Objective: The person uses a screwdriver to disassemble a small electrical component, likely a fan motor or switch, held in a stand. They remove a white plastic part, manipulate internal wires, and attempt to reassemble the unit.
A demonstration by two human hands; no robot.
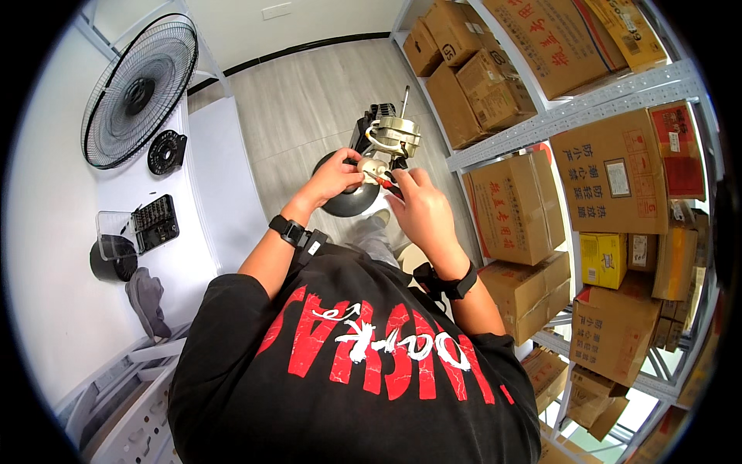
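A fan stand with a round black base (342, 203) stands on the floor, topped by a metal motor (399, 133) with an upright shaft and a white cable. Below the motor is a small cream-white housing (371, 166). My left hand (331, 176) is closed on that housing from the left, fingers curled at its edge. My right hand (421, 203) grips a red-and-black hand tool (384, 182) against the housing; the tool's tip is too small to make out.
A white bench (220, 178) on the left holds a wire fan guard (139, 97), black plastic parts (166, 151), an open tool case (154, 224) and grey cloth (145, 298). Metal shelves (502, 135) stacked with cardboard boxes (510, 205) line the right side.
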